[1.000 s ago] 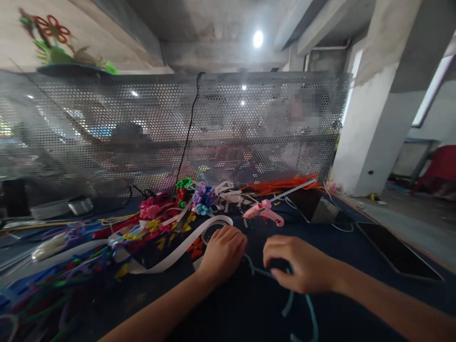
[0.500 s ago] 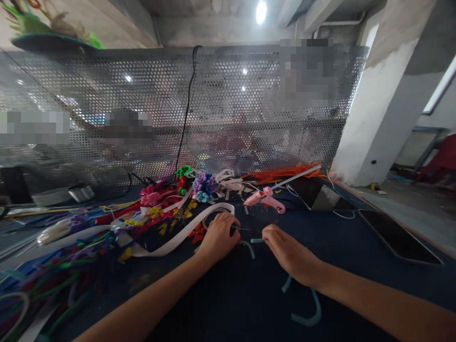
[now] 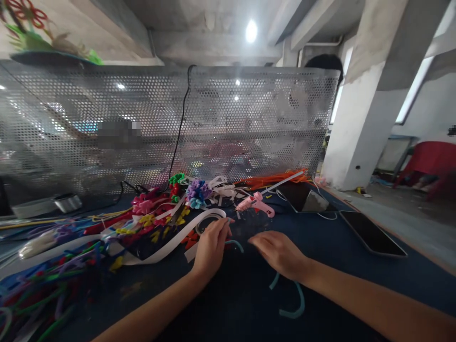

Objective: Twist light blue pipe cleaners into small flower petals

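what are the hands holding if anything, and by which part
The left hand seems to hold a teal strip, one curved end showing free, but the grip is hidden. Whether the right hand holds anything cannot be told.

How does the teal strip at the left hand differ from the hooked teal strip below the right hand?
The short strip at the left hand shows less length than the hooked strip below the right hand, which also looks wider. The short strip bends gently towards the person; the hooked strip curls round, its free end pointing left. Both are teal.
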`<action>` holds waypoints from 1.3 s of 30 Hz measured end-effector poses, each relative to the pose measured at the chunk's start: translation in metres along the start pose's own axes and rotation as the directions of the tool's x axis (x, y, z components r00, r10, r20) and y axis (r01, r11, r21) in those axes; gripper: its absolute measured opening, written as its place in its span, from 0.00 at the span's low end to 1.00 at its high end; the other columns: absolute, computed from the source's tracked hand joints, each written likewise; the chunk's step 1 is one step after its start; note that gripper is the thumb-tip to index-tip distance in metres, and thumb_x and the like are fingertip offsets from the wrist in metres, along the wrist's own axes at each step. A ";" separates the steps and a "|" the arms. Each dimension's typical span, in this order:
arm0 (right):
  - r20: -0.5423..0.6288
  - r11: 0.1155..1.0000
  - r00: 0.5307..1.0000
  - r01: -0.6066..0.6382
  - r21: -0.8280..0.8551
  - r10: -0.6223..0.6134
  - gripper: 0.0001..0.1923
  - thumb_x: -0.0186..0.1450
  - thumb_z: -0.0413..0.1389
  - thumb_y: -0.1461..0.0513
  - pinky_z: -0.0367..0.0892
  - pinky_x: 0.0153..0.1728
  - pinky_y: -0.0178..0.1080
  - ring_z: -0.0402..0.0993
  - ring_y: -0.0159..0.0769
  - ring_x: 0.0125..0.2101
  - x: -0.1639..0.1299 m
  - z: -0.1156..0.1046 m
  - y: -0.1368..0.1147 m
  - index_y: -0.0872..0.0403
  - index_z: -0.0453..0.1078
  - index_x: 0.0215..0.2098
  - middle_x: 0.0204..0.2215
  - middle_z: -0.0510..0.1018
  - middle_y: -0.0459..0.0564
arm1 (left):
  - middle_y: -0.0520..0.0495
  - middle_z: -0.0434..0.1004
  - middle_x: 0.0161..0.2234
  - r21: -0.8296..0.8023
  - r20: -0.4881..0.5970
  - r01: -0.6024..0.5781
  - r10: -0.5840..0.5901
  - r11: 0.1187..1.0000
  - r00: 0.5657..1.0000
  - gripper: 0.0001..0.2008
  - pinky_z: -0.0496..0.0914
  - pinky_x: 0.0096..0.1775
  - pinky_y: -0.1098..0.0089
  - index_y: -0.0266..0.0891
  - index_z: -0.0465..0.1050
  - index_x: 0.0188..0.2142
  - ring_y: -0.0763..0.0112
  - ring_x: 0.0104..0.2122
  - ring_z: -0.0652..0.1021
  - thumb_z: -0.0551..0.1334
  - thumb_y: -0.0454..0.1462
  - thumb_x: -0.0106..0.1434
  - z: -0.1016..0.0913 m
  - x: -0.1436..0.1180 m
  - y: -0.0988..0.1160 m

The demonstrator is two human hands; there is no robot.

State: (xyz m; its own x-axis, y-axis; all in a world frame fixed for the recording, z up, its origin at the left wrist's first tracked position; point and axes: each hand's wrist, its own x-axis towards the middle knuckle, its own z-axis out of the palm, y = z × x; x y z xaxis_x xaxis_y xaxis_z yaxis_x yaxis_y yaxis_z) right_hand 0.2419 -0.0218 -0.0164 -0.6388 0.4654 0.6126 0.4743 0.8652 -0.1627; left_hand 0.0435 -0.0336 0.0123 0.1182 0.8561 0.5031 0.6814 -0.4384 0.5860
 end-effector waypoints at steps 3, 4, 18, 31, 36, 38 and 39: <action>-0.056 0.977 0.989 -0.126 0.170 0.137 0.12 0.65 0.44 0.68 0.65 0.40 0.43 0.72 0.38 0.37 0.002 -0.005 -0.007 0.54 0.67 0.42 0.36 0.76 0.52 | 0.50 0.69 0.29 -0.172 0.008 0.043 -0.043 0.984 0.999 0.11 0.63 0.32 0.72 0.41 0.67 0.36 0.69 0.29 0.70 0.47 0.39 0.65 0.005 -0.016 0.019; -0.072 0.939 0.972 -0.197 0.283 0.225 0.11 0.65 0.45 0.67 0.65 0.41 0.42 0.72 0.37 0.37 0.003 -0.006 -0.011 0.53 0.66 0.42 0.35 0.75 0.51 | 0.51 0.68 0.28 -0.223 0.047 0.052 -0.043 0.974 0.998 0.11 0.63 0.32 0.73 0.41 0.66 0.35 0.70 0.28 0.69 0.47 0.40 0.65 0.007 -0.021 0.025; 0.150 0.279 0.757 -0.406 0.870 0.636 0.06 0.57 0.57 0.60 0.63 0.30 0.34 0.67 0.31 0.29 0.007 0.006 -0.026 0.52 0.73 0.33 0.29 0.73 0.46 | 0.56 0.57 0.21 -0.371 0.303 0.227 -0.114 0.900 0.946 0.13 0.58 0.25 0.74 0.40 0.56 0.26 0.75 0.21 0.60 0.49 0.43 0.64 0.022 -0.028 0.029; 0.248 0.078 0.739 -0.376 0.923 0.627 0.08 0.58 0.56 0.60 0.59 0.24 0.31 0.65 0.27 0.22 0.003 0.009 -0.027 0.54 0.71 0.34 0.21 0.70 0.43 | 0.52 0.67 0.30 -0.416 0.207 0.164 -0.083 0.895 0.975 0.07 0.65 0.35 0.71 0.41 0.60 0.41 0.72 0.31 0.70 0.50 0.38 0.65 0.024 -0.031 0.030; 0.253 0.078 0.731 -0.385 0.920 0.633 0.09 0.57 0.58 0.58 0.59 0.23 0.31 0.64 0.26 0.20 0.005 0.008 -0.027 0.56 0.71 0.33 0.21 0.70 0.43 | 0.51 0.69 0.33 -0.408 0.149 0.130 -0.074 0.904 0.986 0.04 0.65 0.38 0.71 0.41 0.62 0.39 0.71 0.34 0.71 0.52 0.36 0.64 0.024 -0.029 0.028; 0.264 0.064 0.729 -0.388 0.920 0.631 0.10 0.56 0.58 0.57 0.58 0.22 0.31 0.64 0.25 0.19 0.006 0.007 -0.028 0.56 0.71 0.32 0.21 0.70 0.43 | 0.52 0.69 0.32 -0.403 0.132 0.121 -0.073 0.907 0.988 0.04 0.65 0.37 0.71 0.41 0.63 0.38 0.72 0.34 0.72 0.53 0.36 0.64 0.024 -0.029 0.028; 0.270 0.058 0.728 -0.391 0.918 0.630 0.11 0.56 0.58 0.57 0.58 0.22 0.31 0.63 0.25 0.19 0.006 0.007 -0.028 0.56 0.70 0.32 0.20 0.70 0.42 | 0.52 0.69 0.32 -0.403 0.137 0.127 -0.077 0.906 0.988 0.03 0.65 0.37 0.71 0.41 0.63 0.37 0.72 0.33 0.72 0.53 0.36 0.64 0.024 -0.029 0.028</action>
State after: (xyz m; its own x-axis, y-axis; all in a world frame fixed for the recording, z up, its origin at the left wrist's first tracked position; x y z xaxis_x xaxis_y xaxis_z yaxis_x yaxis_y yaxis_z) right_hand 0.2204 -0.0421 -0.0134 -0.3302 0.9342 0.1346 -0.2787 0.0398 -0.9595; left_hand 0.0769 -0.0645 -0.0014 0.1630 0.9169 0.3644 0.3412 -0.3989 0.8512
